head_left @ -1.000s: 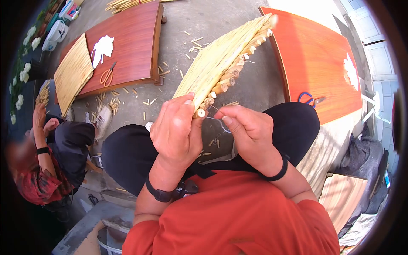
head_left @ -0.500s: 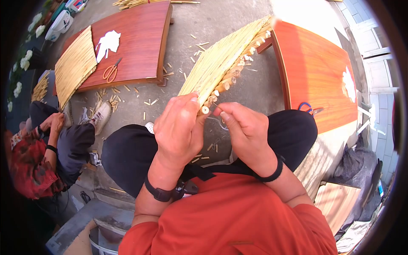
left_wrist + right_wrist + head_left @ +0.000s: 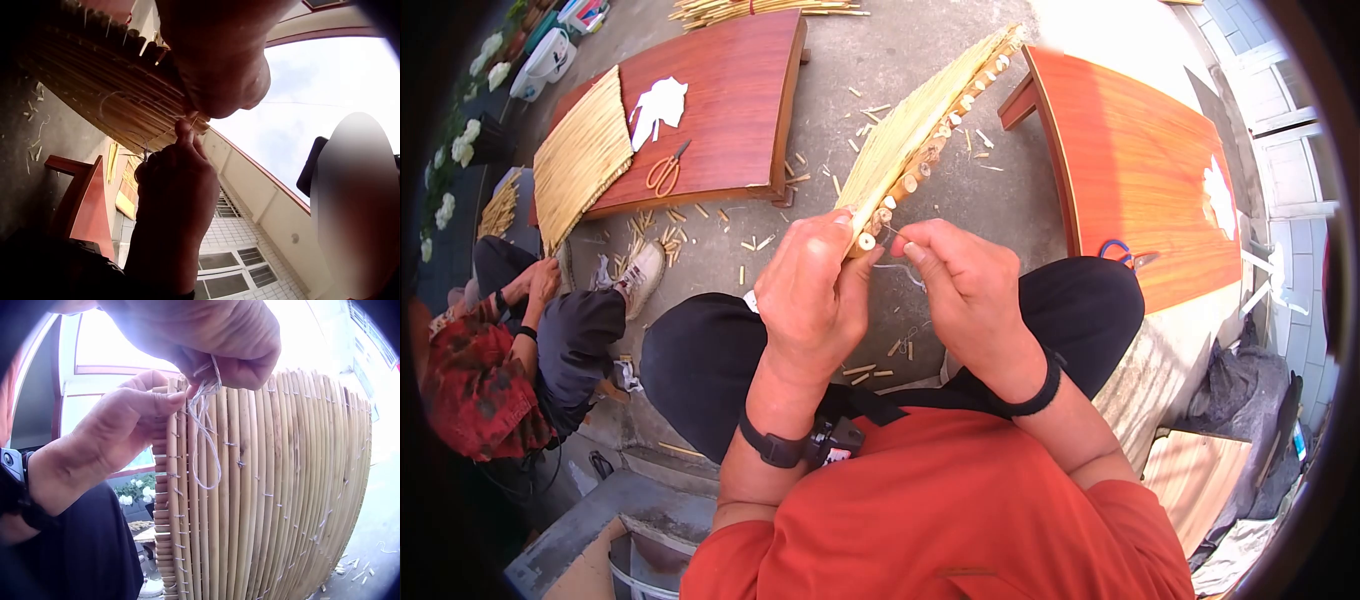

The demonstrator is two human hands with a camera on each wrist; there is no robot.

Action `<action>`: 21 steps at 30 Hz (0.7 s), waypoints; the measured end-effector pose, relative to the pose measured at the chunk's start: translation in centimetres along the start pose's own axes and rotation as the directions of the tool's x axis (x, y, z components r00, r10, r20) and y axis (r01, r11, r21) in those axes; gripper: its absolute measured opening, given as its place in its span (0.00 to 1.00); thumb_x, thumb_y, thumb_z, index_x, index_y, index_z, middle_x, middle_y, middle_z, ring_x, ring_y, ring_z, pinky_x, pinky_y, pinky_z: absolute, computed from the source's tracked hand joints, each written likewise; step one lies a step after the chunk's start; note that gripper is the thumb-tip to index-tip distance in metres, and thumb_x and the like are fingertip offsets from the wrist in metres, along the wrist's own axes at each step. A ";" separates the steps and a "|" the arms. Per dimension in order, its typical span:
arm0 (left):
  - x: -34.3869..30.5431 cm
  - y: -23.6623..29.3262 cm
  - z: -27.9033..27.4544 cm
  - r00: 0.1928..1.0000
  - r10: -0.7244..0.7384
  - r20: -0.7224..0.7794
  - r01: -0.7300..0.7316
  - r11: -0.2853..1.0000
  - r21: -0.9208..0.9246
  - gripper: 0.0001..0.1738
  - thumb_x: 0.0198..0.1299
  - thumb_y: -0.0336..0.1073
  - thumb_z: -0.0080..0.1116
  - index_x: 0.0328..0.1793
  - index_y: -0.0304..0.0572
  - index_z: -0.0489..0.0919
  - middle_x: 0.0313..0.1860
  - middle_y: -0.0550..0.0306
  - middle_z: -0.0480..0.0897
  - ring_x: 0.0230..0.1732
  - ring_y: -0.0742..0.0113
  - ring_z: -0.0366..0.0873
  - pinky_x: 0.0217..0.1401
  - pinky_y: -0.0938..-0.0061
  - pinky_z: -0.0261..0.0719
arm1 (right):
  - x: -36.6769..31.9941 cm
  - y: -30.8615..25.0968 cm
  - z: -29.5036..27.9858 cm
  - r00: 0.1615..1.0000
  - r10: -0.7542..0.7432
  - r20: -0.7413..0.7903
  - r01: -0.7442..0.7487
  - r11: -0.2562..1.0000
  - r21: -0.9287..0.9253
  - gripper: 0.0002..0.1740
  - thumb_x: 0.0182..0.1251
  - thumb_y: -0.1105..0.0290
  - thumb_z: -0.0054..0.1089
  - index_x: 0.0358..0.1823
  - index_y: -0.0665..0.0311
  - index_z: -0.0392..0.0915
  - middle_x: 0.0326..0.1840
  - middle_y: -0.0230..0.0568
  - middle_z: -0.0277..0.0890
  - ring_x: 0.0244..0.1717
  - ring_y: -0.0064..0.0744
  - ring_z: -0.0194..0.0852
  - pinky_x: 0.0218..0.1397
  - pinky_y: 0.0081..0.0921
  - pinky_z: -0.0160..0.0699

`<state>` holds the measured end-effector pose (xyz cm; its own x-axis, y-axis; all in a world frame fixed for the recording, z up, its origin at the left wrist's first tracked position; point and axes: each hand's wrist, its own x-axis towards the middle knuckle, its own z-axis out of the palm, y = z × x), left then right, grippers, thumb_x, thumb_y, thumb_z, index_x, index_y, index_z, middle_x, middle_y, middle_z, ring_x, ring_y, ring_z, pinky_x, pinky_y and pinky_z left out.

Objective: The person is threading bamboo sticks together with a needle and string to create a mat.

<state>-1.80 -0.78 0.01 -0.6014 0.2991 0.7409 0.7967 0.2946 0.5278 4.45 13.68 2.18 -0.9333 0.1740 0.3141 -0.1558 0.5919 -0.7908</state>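
Note:
A panel of pale reed stalks [image 3: 920, 120], laced together with thread, slants up from the left hand [image 3: 812, 285]. That hand grips its near corner, with the thumb against the edge stalk [image 3: 170, 425] in the right wrist view. Just right of the corner, the right hand [image 3: 965, 285] pinches a thin strand, likely thread or a needle, between thumb and forefinger. A loop of white thread [image 3: 215, 464] hangs below the right hand [image 3: 231, 344] across the face of the stalks. The left wrist view shows both hands close together at the panel's corner [image 3: 199, 127].
Scissors [image 3: 665, 172], a white cloth [image 3: 660, 105] and another reed panel [image 3: 585, 150] lie on the left table [image 3: 730, 80]. Blue-handled scissors [image 3: 1122, 254] lie on the right table [image 3: 1140, 160]. Someone in a patterned red top [image 3: 480, 390] sits at left. Reed offcuts [image 3: 670, 240] litter the ground.
The panel has tilted to a narrower view and its near corner has shifted slightly left with both hands. The left hand keeps its grip. The seated person's hands have lowered to the panel beside them.

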 end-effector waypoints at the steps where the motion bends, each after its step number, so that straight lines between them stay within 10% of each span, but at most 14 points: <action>1: 0.0 0.0 0.0 1.000 -0.006 -0.001 0.006 1.000 -0.003 0.21 0.46 0.17 0.68 0.46 0.31 0.73 0.37 0.39 0.82 0.34 0.44 0.82 0.35 0.63 0.81 | 0.1 0.1 0.1 1.000 -0.007 -0.001 0.007 1.000 -0.002 0.03 0.67 0.77 0.56 0.38 0.64 0.79 0.29 0.42 0.80 0.29 0.37 0.80 0.32 0.29 0.76; 21: -1.6 0.2 -1.2 0.993 -0.096 0.069 0.084 0.984 0.159 0.17 0.54 0.26 0.70 0.49 0.36 0.76 0.39 0.50 0.84 0.33 0.57 0.83 0.36 0.70 0.80 | -0.5 0.1 -0.4 0.991 0.003 0.135 -0.006 1.000 0.026 0.04 0.68 0.75 0.56 0.40 0.63 0.79 0.32 0.45 0.81 0.34 0.45 0.83 0.35 0.34 0.80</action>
<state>-0.61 -2.27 -0.56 -0.6779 0.3317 0.6560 0.7236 0.4590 0.5156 5.02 13.94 2.11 -0.9688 0.0682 0.2382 -0.1581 0.5703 -0.8061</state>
